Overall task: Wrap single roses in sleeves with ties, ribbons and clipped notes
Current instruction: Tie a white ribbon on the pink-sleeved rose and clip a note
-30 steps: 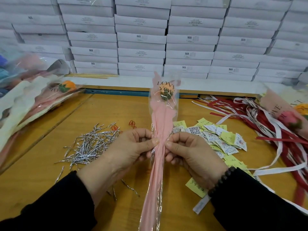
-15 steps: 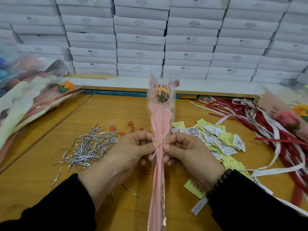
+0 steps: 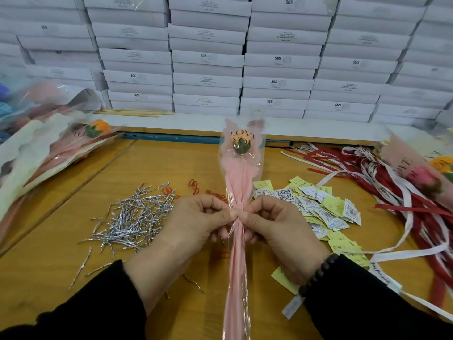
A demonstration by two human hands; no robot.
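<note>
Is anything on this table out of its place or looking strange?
A few silver twist ties lie strayed from the main pile, toward the table's near edge. One paper note lies apart beneath the right sleeve. The sleeved rose looks undamaged.

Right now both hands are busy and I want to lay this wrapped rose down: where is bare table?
Bare wood lies between the silver ties and the sleeved flowers at left. The right is crowded with paper notes and ribbons.
</note>
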